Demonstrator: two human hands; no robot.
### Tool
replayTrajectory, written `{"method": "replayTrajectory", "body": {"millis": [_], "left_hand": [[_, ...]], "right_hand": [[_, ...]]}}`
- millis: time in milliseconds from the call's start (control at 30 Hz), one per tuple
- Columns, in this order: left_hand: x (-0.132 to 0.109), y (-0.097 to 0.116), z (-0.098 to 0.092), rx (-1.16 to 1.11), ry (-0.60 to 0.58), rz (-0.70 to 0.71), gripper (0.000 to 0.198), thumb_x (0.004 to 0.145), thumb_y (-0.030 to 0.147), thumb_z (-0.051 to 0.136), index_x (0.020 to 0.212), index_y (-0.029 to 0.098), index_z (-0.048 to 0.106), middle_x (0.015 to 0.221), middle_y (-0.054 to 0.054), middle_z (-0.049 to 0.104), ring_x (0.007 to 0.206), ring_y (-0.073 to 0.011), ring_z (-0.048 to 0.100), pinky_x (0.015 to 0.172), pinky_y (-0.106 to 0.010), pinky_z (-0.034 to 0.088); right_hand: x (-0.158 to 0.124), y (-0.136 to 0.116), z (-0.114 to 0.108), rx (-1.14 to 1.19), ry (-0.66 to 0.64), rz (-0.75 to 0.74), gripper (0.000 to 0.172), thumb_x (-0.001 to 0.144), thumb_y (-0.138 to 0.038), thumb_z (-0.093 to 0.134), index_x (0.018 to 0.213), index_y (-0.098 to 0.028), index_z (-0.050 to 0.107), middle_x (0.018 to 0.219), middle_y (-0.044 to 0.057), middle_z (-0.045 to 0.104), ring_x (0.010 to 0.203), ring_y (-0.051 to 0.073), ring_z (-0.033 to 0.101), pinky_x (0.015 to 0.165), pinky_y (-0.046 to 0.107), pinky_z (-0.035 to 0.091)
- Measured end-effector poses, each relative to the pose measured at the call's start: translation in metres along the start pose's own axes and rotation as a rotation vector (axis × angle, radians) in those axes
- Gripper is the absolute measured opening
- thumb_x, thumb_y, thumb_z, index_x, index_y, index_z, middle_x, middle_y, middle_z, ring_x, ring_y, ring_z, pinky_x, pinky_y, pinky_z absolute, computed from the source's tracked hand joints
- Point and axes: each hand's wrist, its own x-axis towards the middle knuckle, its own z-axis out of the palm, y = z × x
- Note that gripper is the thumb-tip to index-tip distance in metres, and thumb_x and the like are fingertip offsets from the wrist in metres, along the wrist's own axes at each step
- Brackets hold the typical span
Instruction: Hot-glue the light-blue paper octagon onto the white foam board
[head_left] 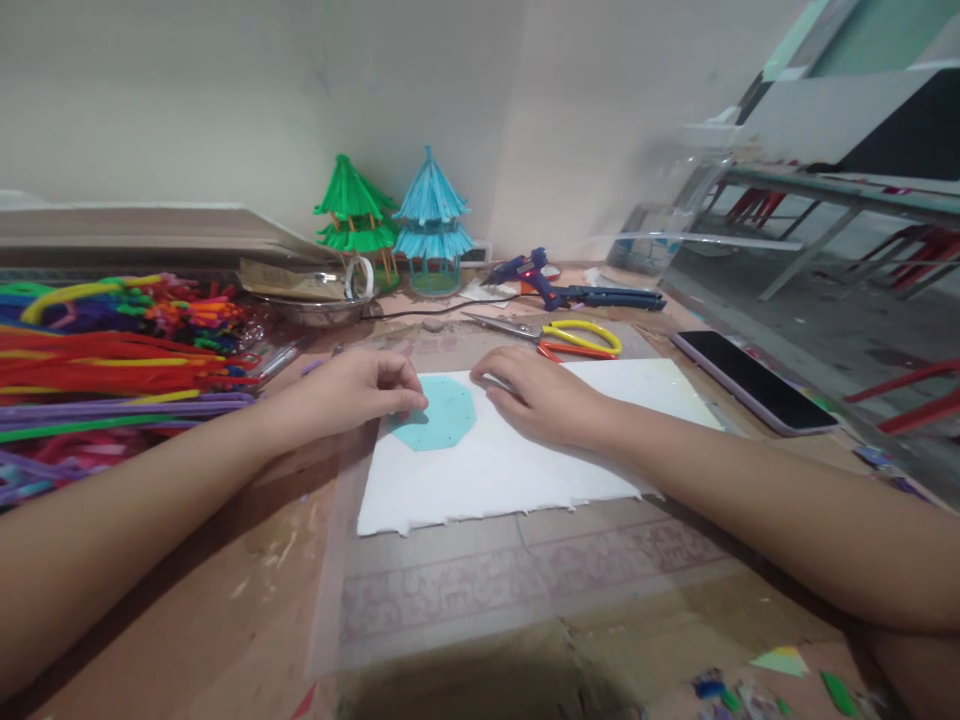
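Note:
A light-blue octagonal piece [442, 420] with small dark dots near its edges lies flat on a white foam-like sheet [480, 480]. Over the left part of the octagon, my left hand [367, 388] has thumb and forefinger pinched together; anything between the tips is too small or hidden to make out. To the right of the octagon, my right hand [529, 388] rests on the white sheet, fingers loosely bent and thumb apart, holding nothing visible.
Behind the sheet lie yellow-and-orange-handled scissors [577, 338], a blue glue gun [529, 275] and dark-blue pliers [615, 298]. Green [356, 215] and blue [433, 220] pagoda-like models stand by the wall. Colourful pipe cleaners [112, 365] fill the left; a phone [754, 380] lies right.

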Motion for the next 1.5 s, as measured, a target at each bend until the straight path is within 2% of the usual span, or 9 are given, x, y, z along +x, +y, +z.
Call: {"method": "replayTrajectory", "body": {"millis": [167,333,533,733,833,967,1133,1300,1500], "left_hand": [[-0.006,0.002,0.006,0.299,0.169,0.311,0.041,0.098,0.042,0.043,0.095,0.018,0.076,0.100,-0.007,0.078,0.093,-0.0234,0.070,0.085,-0.035,0.053],[-0.007,-0.008,0.021,0.615,0.104,0.583,0.042,0.100,0.027,0.042,0.131,0.019,0.069,0.133,-0.015,0.068,0.120,-0.0327,0.064,0.104,-0.051,0.049],[-0.010,-0.004,0.020,0.640,0.106,0.569,0.039,0.099,0.025,0.041,0.125,0.018,0.069,0.125,-0.015,0.069,0.113,-0.0314,0.065,0.099,-0.049,0.051],[-0.014,0.005,0.008,0.516,0.053,0.396,0.037,0.099,0.039,0.045,0.082,0.018,0.070,0.095,-0.009,0.073,0.087,-0.0230,0.069,0.082,-0.036,0.054],[-0.013,0.002,0.010,0.380,-0.047,0.427,0.043,0.104,0.045,0.037,0.113,0.021,0.071,0.124,-0.010,0.073,0.122,-0.0248,0.064,0.105,-0.037,0.048],[-0.002,-0.014,0.015,0.400,-0.222,0.349,0.064,0.103,0.053,0.035,0.157,0.019,0.039,0.166,-0.010,0.035,0.157,-0.0273,0.024,0.129,-0.048,0.018],[0.000,-0.020,0.010,0.548,0.087,0.103,0.073,0.102,0.057,0.029,0.158,0.010,0.036,0.170,-0.015,0.019,0.158,-0.0356,0.014,0.128,-0.055,0.014],[-0.007,-0.009,0.017,0.420,-0.234,0.395,0.071,0.101,0.063,0.033,0.158,0.022,0.038,0.169,-0.009,0.027,0.158,-0.0279,0.021,0.129,-0.046,0.019],[0.006,-0.022,0.013,0.544,0.193,0.066,0.070,0.100,0.051,0.034,0.155,0.008,0.040,0.168,-0.015,0.027,0.157,-0.0313,0.023,0.128,-0.051,0.021]], "right_hand": [[0.001,-0.002,-0.001,-0.001,0.000,-0.002,0.026,0.096,-0.016,0.045,0.112,-0.014,0.066,0.116,0.016,0.070,0.113,0.028,0.063,0.100,0.047,0.049],[0.001,-0.002,0.000,-0.014,0.011,-0.007,0.025,0.096,-0.016,0.047,0.112,-0.015,0.067,0.116,0.016,0.069,0.112,0.028,0.063,0.101,0.047,0.049],[0.002,-0.001,0.002,-0.012,0.021,-0.027,0.024,0.097,-0.017,0.046,0.111,-0.014,0.066,0.114,0.016,0.070,0.110,0.027,0.063,0.100,0.046,0.050],[0.002,0.001,0.002,-0.010,0.028,-0.039,0.025,0.096,-0.015,0.046,0.110,-0.016,0.066,0.115,0.014,0.070,0.110,0.026,0.063,0.098,0.045,0.051],[0.001,0.001,0.002,-0.015,0.023,-0.042,0.025,0.097,-0.017,0.046,0.112,-0.016,0.066,0.115,0.015,0.070,0.111,0.026,0.063,0.099,0.046,0.050],[0.002,0.000,0.001,-0.014,0.015,-0.031,0.025,0.097,-0.017,0.046,0.112,-0.013,0.067,0.115,0.016,0.070,0.111,0.027,0.063,0.101,0.046,0.049],[0.002,-0.002,0.000,0.001,0.005,-0.012,0.026,0.097,-0.015,0.046,0.112,-0.012,0.067,0.115,0.016,0.070,0.111,0.028,0.063,0.100,0.046,0.050],[0.001,-0.001,0.000,-0.009,0.004,-0.008,0.025,0.096,-0.016,0.047,0.112,-0.014,0.067,0.116,0.016,0.070,0.113,0.027,0.063,0.102,0.046,0.049],[0.001,0.000,0.000,0.002,-0.003,-0.008,0.025,0.097,-0.017,0.046,0.112,-0.015,0.066,0.116,0.015,0.070,0.112,0.027,0.063,0.100,0.047,0.049]]}}
